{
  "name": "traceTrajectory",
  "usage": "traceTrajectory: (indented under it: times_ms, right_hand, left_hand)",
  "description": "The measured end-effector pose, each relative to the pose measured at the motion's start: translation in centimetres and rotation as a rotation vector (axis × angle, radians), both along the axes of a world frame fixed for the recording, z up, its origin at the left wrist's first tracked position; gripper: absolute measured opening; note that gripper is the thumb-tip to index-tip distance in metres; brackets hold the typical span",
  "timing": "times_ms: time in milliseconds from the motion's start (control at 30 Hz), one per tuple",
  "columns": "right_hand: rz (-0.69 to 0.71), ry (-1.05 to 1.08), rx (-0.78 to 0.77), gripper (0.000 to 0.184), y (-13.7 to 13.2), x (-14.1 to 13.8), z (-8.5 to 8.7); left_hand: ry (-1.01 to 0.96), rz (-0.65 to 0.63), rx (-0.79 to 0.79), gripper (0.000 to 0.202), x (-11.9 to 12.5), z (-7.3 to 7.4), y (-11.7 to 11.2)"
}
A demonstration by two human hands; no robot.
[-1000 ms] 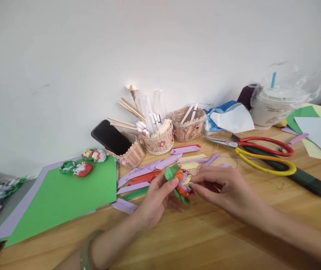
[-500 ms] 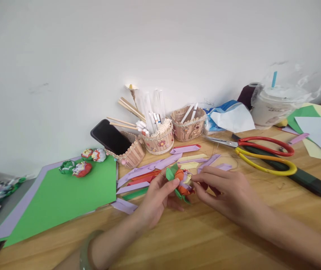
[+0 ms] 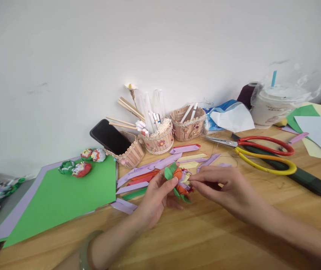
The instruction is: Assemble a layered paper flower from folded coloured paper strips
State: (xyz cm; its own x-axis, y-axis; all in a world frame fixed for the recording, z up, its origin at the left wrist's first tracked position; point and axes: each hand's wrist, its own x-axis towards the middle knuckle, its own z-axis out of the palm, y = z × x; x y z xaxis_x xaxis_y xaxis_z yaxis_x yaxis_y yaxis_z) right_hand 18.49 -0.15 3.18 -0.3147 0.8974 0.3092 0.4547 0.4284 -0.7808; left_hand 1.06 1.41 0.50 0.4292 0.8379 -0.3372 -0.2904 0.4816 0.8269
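My left hand (image 3: 156, 195) grips a paper flower (image 3: 180, 180) with orange, lilac and pale yellow petals and green leaves around the outside. The thumb lies on its near side, and some fingers are hidden behind. From the right, my right hand (image 3: 222, 187) pinches with thumb and forefinger at the flower's pale yellow centre. Whether a petal tip is between those fingertips is hard to see. Folded paper strips (image 3: 142, 174) in lilac, red, yellow and green lie on the wooden table just behind my hands.
Scissors (image 3: 261, 150) with red and yellow handles rest on a dark green long object (image 3: 315, 182) at right. Decorated baskets (image 3: 158, 144), a phone (image 3: 111, 137) and a bagged cup (image 3: 270, 105) line the wall. Green paper (image 3: 64, 202) with small paper flowers (image 3: 82, 169) is at left.
My right hand's fingers have drawn closer together at the flower's centre, its wrist slightly shifted. The left hand and flower have moved a touch to the left.
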Motion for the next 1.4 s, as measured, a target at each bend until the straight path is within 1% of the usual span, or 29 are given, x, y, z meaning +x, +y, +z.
traceTrajectory:
  times_ms: [233, 433, 500, 667, 800, 900, 1000, 1200, 1400]
  right_hand:
    - [-0.003, 0.103, -0.125, 0.02, 0.1, 0.0, -0.1]
    - [-0.044, 0.09, -0.085, 0.017, -0.1, -0.1, 0.0]
    - [-0.045, 0.102, -0.103, 0.016, 0.0, -0.1, 0.1]
    - [0.1, 0.123, -0.254, 0.021, 0.4, 0.2, 0.8]
    - [0.168, 0.078, -0.238, 0.022, 0.6, 0.4, 1.2]
    - [0.136, 0.061, -0.241, 0.023, 0.6, 0.4, 0.9]
    - [0.078, 0.097, -0.281, 0.021, 0.5, 0.4, 0.5]
    - [0.017, 0.201, -0.443, 0.018, 0.5, 0.2, 0.0]
    - [-0.038, 0.272, -0.57, 0.015, 0.5, -0.1, 0.0]
  left_hand:
    - [0.001, -0.013, 0.019, 0.032, 0.0, 0.1, -0.1]
    - [0.011, 0.008, 0.012, 0.034, 0.0, 0.2, -0.1]
    - [0.012, 0.012, 0.007, 0.034, -0.1, 0.2, -0.1]
    - [0.01, 0.014, 0.003, 0.034, 0.0, 0.0, -0.1]
    - [0.009, 0.003, 0.004, 0.035, 0.0, 0.0, 0.0]
    - [0.008, -0.015, 0.003, 0.036, 0.0, 0.1, -0.1]
    - [-0.002, -0.035, 0.004, 0.039, 0.0, 0.1, 0.0]
    - [0.018, -0.031, 0.016, 0.043, 0.0, 0.0, 0.0]
    - [0.051, -0.035, 0.035, 0.039, -0.1, -0.2, -0.2]
